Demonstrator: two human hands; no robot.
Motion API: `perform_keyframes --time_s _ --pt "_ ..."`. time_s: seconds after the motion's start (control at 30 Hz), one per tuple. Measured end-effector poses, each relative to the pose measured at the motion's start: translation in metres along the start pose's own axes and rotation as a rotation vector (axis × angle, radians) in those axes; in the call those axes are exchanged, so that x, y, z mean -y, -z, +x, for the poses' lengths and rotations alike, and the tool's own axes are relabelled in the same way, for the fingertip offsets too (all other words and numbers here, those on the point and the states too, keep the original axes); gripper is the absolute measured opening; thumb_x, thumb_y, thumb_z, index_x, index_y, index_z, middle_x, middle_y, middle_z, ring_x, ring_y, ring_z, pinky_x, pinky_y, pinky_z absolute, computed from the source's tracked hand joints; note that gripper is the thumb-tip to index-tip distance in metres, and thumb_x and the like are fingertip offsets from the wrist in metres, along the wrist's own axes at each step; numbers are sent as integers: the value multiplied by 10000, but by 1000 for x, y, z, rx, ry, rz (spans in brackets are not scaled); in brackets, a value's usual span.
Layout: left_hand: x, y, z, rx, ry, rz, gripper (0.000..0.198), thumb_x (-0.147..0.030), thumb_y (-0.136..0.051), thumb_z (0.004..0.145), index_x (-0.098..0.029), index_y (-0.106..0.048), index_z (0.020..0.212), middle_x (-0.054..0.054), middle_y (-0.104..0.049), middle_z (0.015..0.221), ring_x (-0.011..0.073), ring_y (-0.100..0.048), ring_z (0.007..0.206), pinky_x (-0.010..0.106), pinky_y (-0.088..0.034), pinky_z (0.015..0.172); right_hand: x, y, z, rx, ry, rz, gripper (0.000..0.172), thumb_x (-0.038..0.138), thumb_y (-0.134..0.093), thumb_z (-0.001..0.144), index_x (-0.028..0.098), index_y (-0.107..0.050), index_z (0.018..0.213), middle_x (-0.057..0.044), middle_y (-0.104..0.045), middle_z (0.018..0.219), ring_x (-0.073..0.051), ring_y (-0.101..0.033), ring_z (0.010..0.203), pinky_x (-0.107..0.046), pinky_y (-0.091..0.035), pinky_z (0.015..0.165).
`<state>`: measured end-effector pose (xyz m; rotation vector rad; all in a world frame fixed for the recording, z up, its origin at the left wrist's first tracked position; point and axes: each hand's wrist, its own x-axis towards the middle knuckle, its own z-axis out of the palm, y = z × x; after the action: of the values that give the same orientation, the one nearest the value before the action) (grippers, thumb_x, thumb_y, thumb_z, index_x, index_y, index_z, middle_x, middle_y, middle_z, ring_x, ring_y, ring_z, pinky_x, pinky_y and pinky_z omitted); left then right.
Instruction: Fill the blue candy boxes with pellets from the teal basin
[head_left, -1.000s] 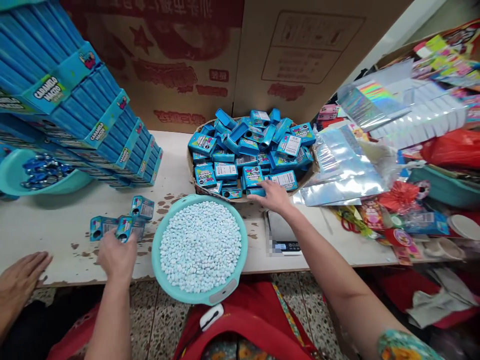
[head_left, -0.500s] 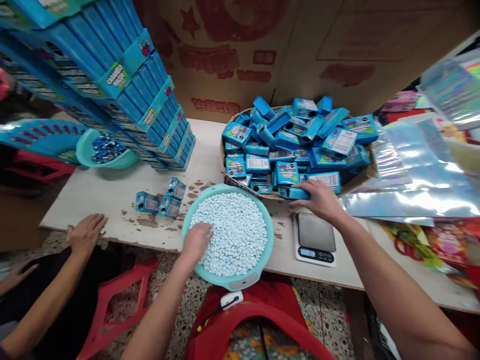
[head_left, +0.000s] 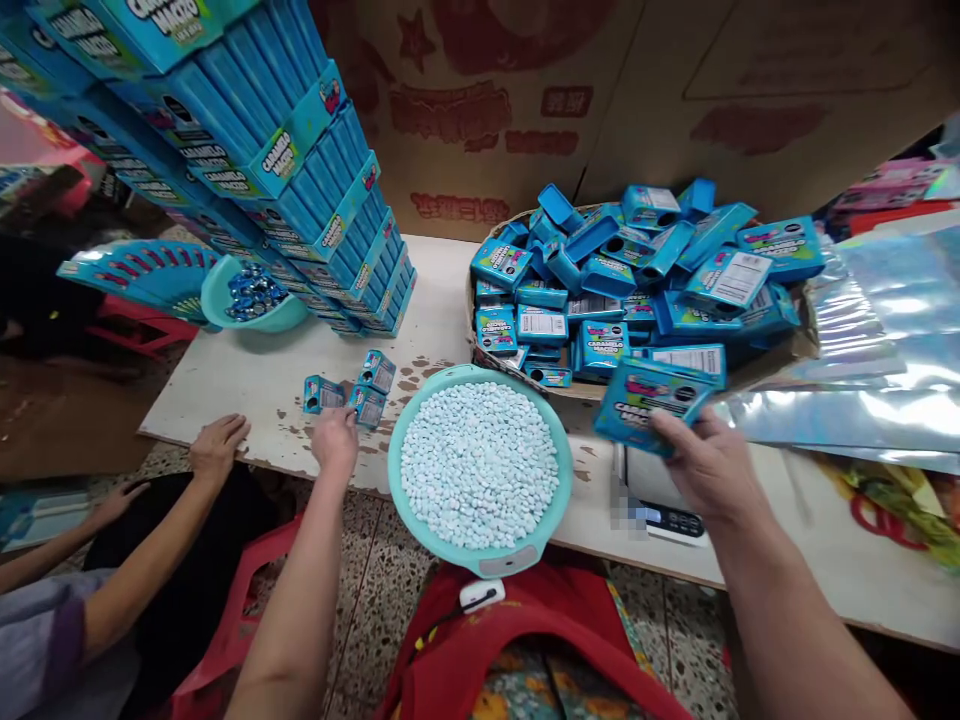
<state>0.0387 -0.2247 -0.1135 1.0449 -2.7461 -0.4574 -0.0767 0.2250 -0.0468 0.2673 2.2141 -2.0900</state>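
Note:
My right hand [head_left: 705,465] grips a small blue candy box [head_left: 649,402] and holds it above the digital scale [head_left: 660,505], just in front of the basket [head_left: 802,345] piled with several such boxes. My left hand [head_left: 335,440] rests at the table's front edge, its fingers closed beside three small blue boxes [head_left: 352,392] standing on the white tabletop [head_left: 255,385]; whether it holds anything is hidden. Between my hands sits a teal bowl [head_left: 480,560] full of pale blue candies.
Tall stacks of blue cartons [head_left: 247,150] rise at the back left, with a teal bowl of dark blue pieces [head_left: 251,295] beside them. Another person's hand [head_left: 216,448] rests on the table edge at left. Shiny foil bags [head_left: 877,370] lie right. Cardboard boxes [head_left: 600,100] stand behind.
My right hand lifted one blue box out of the basket toward the scale. My left hand left the candy bowl and went left to the three small boxes.

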Motion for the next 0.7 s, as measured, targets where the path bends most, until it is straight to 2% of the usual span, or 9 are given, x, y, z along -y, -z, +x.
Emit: perform_keyframes --time_s 0.1,0.17,0.23,0.33,0.4,0.47,0.53,0.63,0.7 --pt "0 -5 1 -24 -46 -33 267 -297 -519 841 -124 -673 973 93 -593 939 248 -556 899 350 -431 829 -9 -15 -21 112 -335 225 398 436 -775 674 210 -653 979 -43 -702 908 -180 -641 677 -285 -534 530" --pt "-14 -10 -12 -117 -107 -103 303 -346 -503 861 -138 -654 1021 111 -600 985 267 -544 983 374 -416 899 -16 -16 -31 145 -439 271 345 433 -760 696 185 -656 911 -49 -703 846 -174 -630 639 -262 -517 470" --pt "-36 -19 -35 -110 -209 -205 328 -385 -476 885 -153 -631 1058 121 -608 1027 260 -543 1019 380 -406 941 -24 -9 -37 161 -468 287 302 422 -747 707 180 -653 861 -55 -705 824 -184 -640 657 -266 -526 475" --pt "-73 -40 -73 82 -457 -257 392 -422 -469 898 -166 -571 1178 144 -575 1187 270 -500 1137 410 -362 1016 -34 7 -44 162 -483 280 284 387 -747 701 191 -649 882 -54 -711 865 -186 -653 699 -267 -535 509" --pt "-94 -57 -91 132 -518 -171 477 -454 -486 886 -152 -530 1253 181 -480 1318 317 -406 1244 475 -292 1061 -42 19 -48 148 -506 253 328 372 -759 679 192 -643 927 -52 -709 907 -181 -654 723 -257 -525 525" --pt "-111 -72 -97 105 -480 -80 555 -502 -489 870 -118 -525 1269 222 -417 1347 363 -355 1269 523 -265 1056 -51 31 -51 94 -495 164 403 364 -786 632 179 -628 954 -55 -705 920 -186 -652 742 -259 -515 548" --pt "-125 -82 -96 98 -438 -51 602 -550 -497 848 -91 -555 1233 237 -455 1267 371 -389 1227 520 -293 1032 -62 40 -53 7 -408 -9 475 354 -811 574 162 -612 960 -55 -701 894 -205 -645 757 -294 -520 607" --pt "-144 -87 -90 175 -378 -88 559 -583 -524 813 -135 -616 1135 186 -552 1112 339 -494 1100 462 -379 962 -74 49 -58 -80 -227 -292 510 350 -800 565 161 -615 1000 -32 -688 863 -229 -627 773 -377 -516 724" --pt "-154 -85 -88 251 -320 -122 455 -559 -522 815 -186 -643 1046 144 -594 1039 315 -543 1015 424 -420 896 -78 49 -63 -53 -168 -317 491 355 -781 598 177 -622 1026 -24 -683 873 -233 -623 791 -400 -508 760"
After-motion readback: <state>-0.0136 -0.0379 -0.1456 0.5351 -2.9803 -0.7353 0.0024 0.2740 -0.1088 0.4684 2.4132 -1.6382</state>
